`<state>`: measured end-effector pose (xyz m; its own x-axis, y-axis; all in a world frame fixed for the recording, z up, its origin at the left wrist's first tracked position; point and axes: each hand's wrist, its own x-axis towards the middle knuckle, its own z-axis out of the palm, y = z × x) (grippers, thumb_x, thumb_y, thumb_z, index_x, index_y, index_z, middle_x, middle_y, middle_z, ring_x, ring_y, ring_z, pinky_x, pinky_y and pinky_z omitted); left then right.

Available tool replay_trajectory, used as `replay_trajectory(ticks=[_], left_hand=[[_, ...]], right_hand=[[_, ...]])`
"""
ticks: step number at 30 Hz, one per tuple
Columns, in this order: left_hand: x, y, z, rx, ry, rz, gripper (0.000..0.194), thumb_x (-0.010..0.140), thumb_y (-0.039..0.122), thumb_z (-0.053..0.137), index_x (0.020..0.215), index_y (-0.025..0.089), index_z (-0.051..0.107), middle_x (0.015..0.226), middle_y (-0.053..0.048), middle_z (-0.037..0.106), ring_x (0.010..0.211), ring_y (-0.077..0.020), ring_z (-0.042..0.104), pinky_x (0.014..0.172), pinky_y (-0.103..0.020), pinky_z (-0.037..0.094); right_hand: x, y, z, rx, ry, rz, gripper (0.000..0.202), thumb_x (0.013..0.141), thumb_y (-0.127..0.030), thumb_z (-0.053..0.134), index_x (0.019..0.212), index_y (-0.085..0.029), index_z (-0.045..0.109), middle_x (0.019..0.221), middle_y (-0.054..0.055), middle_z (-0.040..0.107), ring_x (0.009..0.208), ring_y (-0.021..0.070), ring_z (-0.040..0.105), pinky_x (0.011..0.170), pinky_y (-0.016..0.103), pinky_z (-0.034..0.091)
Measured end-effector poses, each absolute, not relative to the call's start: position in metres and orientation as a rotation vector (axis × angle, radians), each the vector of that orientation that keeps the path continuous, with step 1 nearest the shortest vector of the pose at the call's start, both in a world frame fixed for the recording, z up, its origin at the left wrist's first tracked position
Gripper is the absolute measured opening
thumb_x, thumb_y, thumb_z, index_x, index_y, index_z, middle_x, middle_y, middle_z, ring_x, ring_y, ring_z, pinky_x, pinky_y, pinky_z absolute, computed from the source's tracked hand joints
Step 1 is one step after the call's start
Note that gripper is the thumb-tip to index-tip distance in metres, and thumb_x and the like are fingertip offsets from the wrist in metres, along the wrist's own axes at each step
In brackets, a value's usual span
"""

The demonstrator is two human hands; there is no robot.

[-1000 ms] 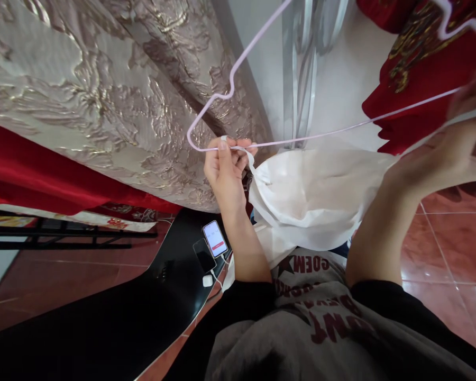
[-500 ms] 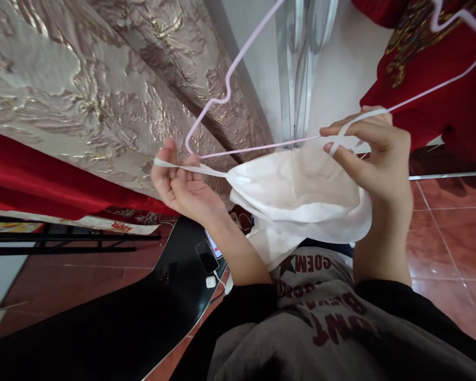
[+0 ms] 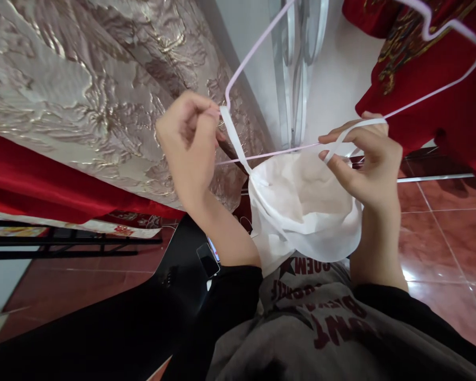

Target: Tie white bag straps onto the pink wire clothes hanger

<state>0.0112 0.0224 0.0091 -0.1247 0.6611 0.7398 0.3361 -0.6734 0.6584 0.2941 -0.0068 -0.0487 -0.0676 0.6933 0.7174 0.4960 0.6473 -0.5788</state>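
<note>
A thin pale pink clothes hanger (image 3: pixel 257 48) spans the space before me, its lower bar running behind my right hand. Below it hangs a white garment (image 3: pixel 321 233) of thin cloth with narrow straps. My left hand (image 3: pixel 189 145) is closed, pinching the left strap (image 3: pixel 235 136) beside the notch in the hanger's arm. The strap runs taut from there down to the garment's edge. Around the fingers and thumb of my right hand (image 3: pixel 375 164) lies the other strap (image 3: pixel 351 128). Its fingers also meet the hanger's bar; their exact hold is partly hidden.
A shiny embossed fabric (image 3: pixel 103 95) fills the upper left. Red cloth hangs at left (image 3: pixel 35 177) and at right (image 3: pixel 432 74). A phone (image 3: pixel 208 259) lies on the black curved surface (image 3: pixel 115 312). Red floor tiles (image 3: pixel 452 233) show at right.
My left hand has moved up and right, lifting the left strap from below the hanger's corner to its notch. The left fingers, spread under the strap before, are now pinched. My right hand has shifted slightly.
</note>
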Motion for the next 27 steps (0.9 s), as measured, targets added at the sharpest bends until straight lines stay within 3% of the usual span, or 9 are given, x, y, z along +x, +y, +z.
replay_trajectory(ticks=[3, 6, 10, 15, 17, 20, 22, 24, 27], left_hand=[[0.019, 0.019, -0.002, 1.518, 1.087, 2.066, 0.025, 0.095, 0.01, 0.054, 0.078, 0.013, 0.072, 0.067, 0.002, 0.067, 0.054, -0.0085, 0.061, 0.058, -0.021, 0.052], [0.037, 0.005, -0.025, 0.911, 0.915, 2.306, 0.013, 0.096, 0.029, 0.067, 0.096, 0.017, 0.072, 0.077, 0.002, 0.073, 0.066, -0.0108, 0.071, 0.071, -0.024, 0.06], [0.063, -0.009, -0.052, 0.869, 0.846, 2.117, 0.02, 0.103, 0.042, 0.065, 0.109, 0.024, 0.068, 0.093, -0.001, 0.078, 0.09, -0.0155, 0.078, 0.09, -0.031, 0.06], [0.068, -0.007, -0.062, 1.147, 0.993, 2.036, 0.03, 0.105, 0.057, 0.061, 0.102, 0.027, 0.062, 0.085, -0.002, 0.075, 0.087, -0.0198, 0.077, 0.085, -0.035, 0.058], [0.064, -0.006, -0.062, 1.211, 1.083, 2.004, 0.038, 0.104, 0.066, 0.058, 0.101, 0.028, 0.059, 0.087, -0.003, 0.075, 0.09, -0.0217, 0.076, 0.084, -0.036, 0.058], [0.062, -0.007, -0.061, 1.192, 1.083, 2.028, 0.038, 0.104, 0.066, 0.057, 0.099, 0.029, 0.057, 0.083, -0.002, 0.073, 0.082, -0.0215, 0.073, 0.078, -0.037, 0.057], [0.063, -0.007, -0.06, 1.16, 1.056, 2.038, 0.036, 0.105, 0.064, 0.057, 0.098, 0.029, 0.056, 0.08, -0.001, 0.073, 0.074, -0.0205, 0.07, 0.075, -0.036, 0.056], [0.064, -0.006, -0.059, 1.141, 1.041, 2.033, 0.036, 0.105, 0.064, 0.058, 0.096, 0.03, 0.055, 0.079, -0.001, 0.073, 0.069, -0.02, 0.068, 0.074, -0.037, 0.055], [0.065, -0.004, -0.058, 1.133, 1.034, 2.05, 0.034, 0.105, 0.061, 0.059, 0.094, 0.03, 0.054, 0.077, 0.0, 0.074, 0.064, -0.0191, 0.066, 0.072, -0.037, 0.056]], right_hand=[[0.292, -0.008, -0.05, -0.98, -1.733, 0.225, 0.015, 0.097, -0.048, 0.073, 0.101, -0.034, 0.076, 0.098, 0.0, 0.08, 0.102, 0.028, 0.077, 0.128, 0.068, 0.038], [0.286, -0.01, -0.051, -0.994, -1.74, 0.242, 0.017, 0.098, -0.047, 0.071, 0.105, -0.033, 0.076, 0.103, 0.001, 0.081, 0.107, 0.0288, 0.077, 0.13, 0.068, 0.036], [0.274, -0.013, -0.05, -0.973, -1.738, 0.242, 0.016, 0.097, -0.046, 0.073, 0.105, -0.033, 0.078, 0.105, 0.001, 0.082, 0.115, 0.031, 0.078, 0.13, 0.071, 0.036], [0.277, -0.007, -0.054, -0.84, -1.375, 0.135, 0.01, 0.094, -0.039, 0.079, 0.093, -0.029, 0.082, 0.097, 0.002, 0.085, 0.105, 0.0322, 0.083, 0.113, 0.068, 0.058], [0.297, 0.002, -0.059, -0.77, -1.186, 0.014, 0.012, 0.09, -0.038, 0.084, 0.091, -0.026, 0.084, 0.092, 0.003, 0.085, 0.09, 0.0307, 0.083, 0.095, 0.062, 0.067], [0.343, 0.016, -0.066, -0.714, -1.11, -0.127, 0.004, 0.089, -0.032, 0.086, 0.09, -0.029, 0.087, 0.087, -0.003, 0.084, 0.079, 0.0236, 0.081, 0.083, 0.048, 0.067], [0.37, 0.023, -0.065, -0.671, -1.179, -0.139, 0.017, 0.095, -0.024, 0.078, 0.106, -0.035, 0.086, 0.101, -0.009, 0.084, 0.096, 0.0192, 0.082, 0.09, 0.038, 0.064], [0.384, 0.026, -0.058, -0.65, -1.368, -0.017, 0.028, 0.102, -0.023, 0.069, 0.122, -0.038, 0.082, 0.113, -0.01, 0.08, 0.115, 0.0227, 0.079, 0.102, 0.04, 0.062], [0.38, 0.026, -0.032, -0.846, -1.539, 0.133, 0.027, 0.099, -0.029, 0.076, 0.125, -0.033, 0.08, 0.11, 0.001, 0.079, 0.113, 0.0291, 0.079, 0.104, 0.048, 0.064]])
